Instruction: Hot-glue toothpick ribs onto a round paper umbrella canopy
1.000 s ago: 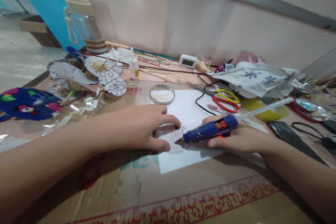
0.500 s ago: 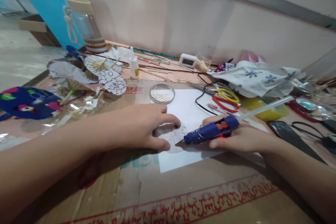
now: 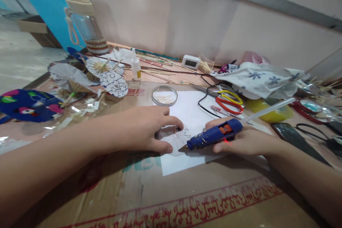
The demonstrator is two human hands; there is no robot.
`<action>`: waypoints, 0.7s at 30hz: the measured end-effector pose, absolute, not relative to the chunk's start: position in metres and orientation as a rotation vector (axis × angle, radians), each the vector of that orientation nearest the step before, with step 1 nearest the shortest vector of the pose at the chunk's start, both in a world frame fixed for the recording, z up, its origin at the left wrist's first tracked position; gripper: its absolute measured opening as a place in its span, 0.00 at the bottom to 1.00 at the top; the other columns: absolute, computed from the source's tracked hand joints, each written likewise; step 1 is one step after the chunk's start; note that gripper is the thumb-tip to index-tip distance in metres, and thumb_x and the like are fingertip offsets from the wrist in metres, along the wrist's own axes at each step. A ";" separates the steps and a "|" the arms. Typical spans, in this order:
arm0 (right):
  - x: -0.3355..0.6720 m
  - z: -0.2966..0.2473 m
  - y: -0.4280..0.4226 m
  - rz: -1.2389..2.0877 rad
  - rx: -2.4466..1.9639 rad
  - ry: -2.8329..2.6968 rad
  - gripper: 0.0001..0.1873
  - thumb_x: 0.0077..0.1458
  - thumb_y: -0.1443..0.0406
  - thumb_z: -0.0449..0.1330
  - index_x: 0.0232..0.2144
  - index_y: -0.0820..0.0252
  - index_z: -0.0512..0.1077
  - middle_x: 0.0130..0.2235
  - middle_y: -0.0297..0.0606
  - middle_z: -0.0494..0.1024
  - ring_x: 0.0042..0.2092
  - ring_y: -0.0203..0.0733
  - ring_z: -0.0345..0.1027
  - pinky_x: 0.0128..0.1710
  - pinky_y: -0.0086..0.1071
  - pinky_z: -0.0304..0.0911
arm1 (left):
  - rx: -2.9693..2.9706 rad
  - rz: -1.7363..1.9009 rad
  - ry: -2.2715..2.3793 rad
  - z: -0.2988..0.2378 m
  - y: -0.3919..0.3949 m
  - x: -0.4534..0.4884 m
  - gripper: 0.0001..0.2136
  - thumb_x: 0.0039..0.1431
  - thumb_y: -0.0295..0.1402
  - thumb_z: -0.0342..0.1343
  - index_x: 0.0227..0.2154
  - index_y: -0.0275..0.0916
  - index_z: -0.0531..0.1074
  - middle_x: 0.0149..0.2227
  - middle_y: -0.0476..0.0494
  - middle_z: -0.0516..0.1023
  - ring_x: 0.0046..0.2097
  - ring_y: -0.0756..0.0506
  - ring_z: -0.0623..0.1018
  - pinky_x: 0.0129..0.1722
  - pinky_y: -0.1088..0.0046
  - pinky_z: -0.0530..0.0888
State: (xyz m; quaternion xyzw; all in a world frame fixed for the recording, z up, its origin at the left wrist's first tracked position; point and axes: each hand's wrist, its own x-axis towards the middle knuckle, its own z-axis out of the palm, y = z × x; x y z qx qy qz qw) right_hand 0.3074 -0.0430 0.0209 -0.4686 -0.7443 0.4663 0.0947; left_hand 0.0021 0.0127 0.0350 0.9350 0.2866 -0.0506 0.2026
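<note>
My left hand (image 3: pixel 144 128) presses its thumb and forefinger down on a small paper umbrella canopy (image 3: pixel 177 139) with thin wooden ribs, lying on a white sheet (image 3: pixel 188 114). My right hand (image 3: pixel 244 140) grips a blue hot glue gun (image 3: pixel 215 134) with a clear glue stick (image 3: pixel 267 111) poking out behind. Its nozzle points left and touches the canopy's edge. A red light glows under the gun.
A round glass dish of toothpicks (image 3: pixel 164 96), red and yellow scissors (image 3: pixel 227 100), a black cable, a small glue bottle (image 3: pixel 136 69), finished paper umbrellas (image 3: pixel 113 82), a digital clock (image 3: pixel 190 61), floral cloth (image 3: pixel 259 78), a jar (image 3: pixel 85 25) and yellow tape (image 3: pixel 268 114) crowd the cardboard-covered table.
The glue gun nozzle has dipped slightly lower along the canopy's edge. My left hand stays pressed in place.
</note>
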 end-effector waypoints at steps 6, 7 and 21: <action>0.307 0.021 -0.043 1.435 -1.347 -2.190 0.24 0.57 0.44 0.69 0.34 0.59 0.75 0.32 0.34 0.77 0.34 0.42 0.71 0.32 0.31 0.66 | 2.615 -0.149 0.797 0.036 0.013 0.002 0.27 0.62 0.52 0.63 0.63 0.59 0.72 0.50 0.45 0.76 0.47 0.39 0.78 0.40 0.67 0.68; 0.306 0.021 -0.043 1.449 -1.341 -2.183 0.24 0.57 0.44 0.68 0.34 0.58 0.75 0.32 0.34 0.77 0.34 0.42 0.71 0.32 0.31 0.66 | 2.614 -0.156 0.801 0.036 0.013 0.003 0.27 0.62 0.52 0.63 0.63 0.59 0.71 0.50 0.45 0.76 0.47 0.39 0.78 0.40 0.67 0.68; 0.306 0.021 -0.043 1.511 -1.311 -2.168 0.22 0.57 0.45 0.69 0.35 0.57 0.75 0.33 0.33 0.78 0.35 0.42 0.72 0.34 0.31 0.67 | 2.599 -0.141 0.794 0.036 0.012 0.001 0.26 0.62 0.51 0.64 0.62 0.58 0.72 0.50 0.45 0.76 0.46 0.40 0.78 0.40 0.68 0.68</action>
